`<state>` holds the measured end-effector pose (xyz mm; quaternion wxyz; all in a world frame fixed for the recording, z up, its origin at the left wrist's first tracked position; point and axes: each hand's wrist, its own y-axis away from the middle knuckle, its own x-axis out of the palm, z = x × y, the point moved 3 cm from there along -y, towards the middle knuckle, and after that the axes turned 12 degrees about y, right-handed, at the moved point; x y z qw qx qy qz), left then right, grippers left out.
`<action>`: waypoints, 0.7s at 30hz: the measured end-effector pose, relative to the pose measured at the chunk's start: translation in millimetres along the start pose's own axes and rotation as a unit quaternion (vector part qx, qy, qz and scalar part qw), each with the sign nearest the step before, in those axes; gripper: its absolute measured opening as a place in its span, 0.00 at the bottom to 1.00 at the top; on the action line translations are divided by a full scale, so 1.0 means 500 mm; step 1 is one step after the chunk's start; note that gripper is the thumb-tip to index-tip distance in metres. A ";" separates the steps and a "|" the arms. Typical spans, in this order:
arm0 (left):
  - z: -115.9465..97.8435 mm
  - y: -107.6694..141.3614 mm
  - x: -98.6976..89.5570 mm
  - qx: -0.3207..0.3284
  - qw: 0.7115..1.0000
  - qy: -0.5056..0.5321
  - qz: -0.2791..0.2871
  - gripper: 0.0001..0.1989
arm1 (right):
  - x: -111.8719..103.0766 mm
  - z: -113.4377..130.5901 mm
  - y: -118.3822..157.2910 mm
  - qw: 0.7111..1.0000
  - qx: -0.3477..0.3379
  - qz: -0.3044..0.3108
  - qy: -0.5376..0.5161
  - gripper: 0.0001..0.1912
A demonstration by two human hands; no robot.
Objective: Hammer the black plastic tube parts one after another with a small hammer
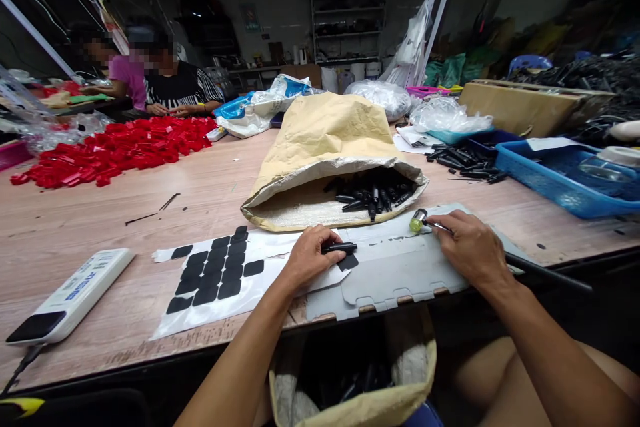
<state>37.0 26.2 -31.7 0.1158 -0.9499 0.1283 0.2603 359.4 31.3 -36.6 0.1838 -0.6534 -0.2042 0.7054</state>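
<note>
My left hand is closed round a small black tube-like part, which lies level with its end pointing right. Under it are a black rounded square patch and white sheeting. My right hand grips a small hammer with a metal and yellow-green head; its black handle runs back to the right. The hammer's head is just above or on a grey board; I cannot tell which. Beyond both hands a tan paper sack lies with its mouth towards me, and black parts show inside.
White backing sheet with black squares lies left, beside a white power bank. A red heap sits near two people. A blue basket and black parts are right. Below the table edge an open sack holds dark parts.
</note>
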 end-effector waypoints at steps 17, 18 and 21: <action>-0.136 0.236 0.092 0.109 0.970 -0.107 0.188 0.08 | 0.025 -0.019 -0.004 0.999 0.023 0.021 0.010 0.14; -0.113 0.254 0.111 0.086 0.967 -0.147 0.187 0.08 | 0.025 -0.018 -0.003 0.999 0.021 0.022 0.013 0.14; -0.015 0.289 0.163 0.006 0.951 -0.274 0.147 0.08 | 0.024 -0.018 -0.003 0.999 0.015 0.027 0.020 0.14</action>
